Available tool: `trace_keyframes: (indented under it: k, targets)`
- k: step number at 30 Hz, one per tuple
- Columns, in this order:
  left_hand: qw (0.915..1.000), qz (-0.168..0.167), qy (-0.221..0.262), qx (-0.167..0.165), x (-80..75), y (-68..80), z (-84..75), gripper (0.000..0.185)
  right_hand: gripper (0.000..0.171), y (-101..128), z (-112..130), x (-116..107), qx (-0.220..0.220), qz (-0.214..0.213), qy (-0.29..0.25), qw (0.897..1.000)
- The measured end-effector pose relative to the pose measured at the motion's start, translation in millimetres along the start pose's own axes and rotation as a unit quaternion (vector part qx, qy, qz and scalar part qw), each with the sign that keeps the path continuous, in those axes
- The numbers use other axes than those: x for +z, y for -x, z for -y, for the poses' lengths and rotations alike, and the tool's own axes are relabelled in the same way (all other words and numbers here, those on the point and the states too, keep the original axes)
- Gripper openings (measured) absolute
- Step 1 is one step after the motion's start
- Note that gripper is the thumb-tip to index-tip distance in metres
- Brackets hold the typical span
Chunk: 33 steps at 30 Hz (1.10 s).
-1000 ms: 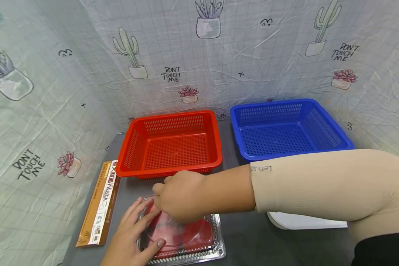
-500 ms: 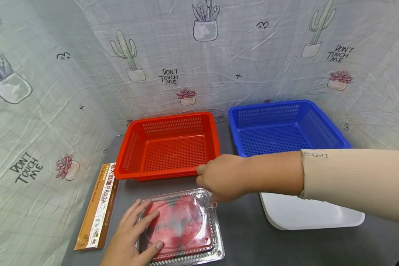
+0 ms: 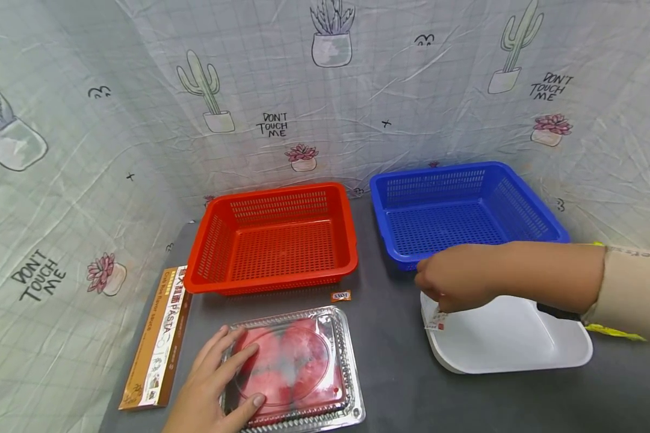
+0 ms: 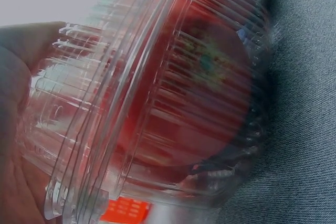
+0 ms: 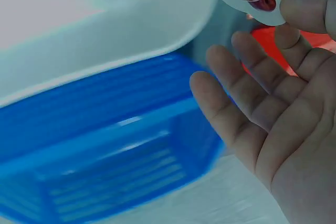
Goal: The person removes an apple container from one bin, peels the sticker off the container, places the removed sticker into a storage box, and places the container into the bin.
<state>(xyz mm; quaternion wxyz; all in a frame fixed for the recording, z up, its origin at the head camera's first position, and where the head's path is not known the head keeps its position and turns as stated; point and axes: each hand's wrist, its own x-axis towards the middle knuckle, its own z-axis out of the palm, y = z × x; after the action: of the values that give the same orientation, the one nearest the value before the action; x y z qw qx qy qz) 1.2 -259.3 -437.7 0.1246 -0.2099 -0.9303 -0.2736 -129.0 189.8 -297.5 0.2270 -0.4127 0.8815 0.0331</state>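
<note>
At lower centre of the head view, left hand (image 3: 211, 391) flat on a clear plastic box (image 3: 295, 367) with red contents, fingers spread over the lid, thumb along the near edge. Box on the dark table (image 3: 390, 373), just in front of the red basket (image 3: 273, 237). At right of centre, right hand (image 3: 457, 279) above the left end of a white tray (image 3: 514, 343), pinching a small sticker (image 3: 436, 320) between thumb and forefinger; other fingers loosely open in the right wrist view. Behind it, blue basket (image 3: 466, 210). At lower left, pasta packet (image 3: 159, 337) lying flat beside the box. Between red basket and box, a small orange label (image 3: 340, 296) on the table.
</note>
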Motion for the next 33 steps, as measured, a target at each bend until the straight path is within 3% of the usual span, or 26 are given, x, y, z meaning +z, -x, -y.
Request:
trace_keyframes:
  k: [7, 15, 26, 33]
  targets:
    - [1.0, 0.003, -0.007, -0.006, -2.2, -0.7, -0.7, 0.073, 0.024, 28, -29, 34, 0.055, 0.036, -0.055, 0.996]
    - [1.0, 0.002, -0.005, -0.008, -1.3, 0.4, 1.0, 0.073, 0.027, 39, -44, 56, 0.097, 0.091, -0.079, 0.988]
    - [1.0, -0.005, -0.002, 0.001, 1.3, 1.2, 3.1, 0.074, 0.024, 25, -56, 77, 0.082, 0.104, -0.035, 0.991]
    - [0.9999, -0.006, -0.005, 0.012, 1.5, 0.3, 2.8, 0.076, 0.028, 17, -55, 89, 0.065, 0.08, 0.02, 0.994]
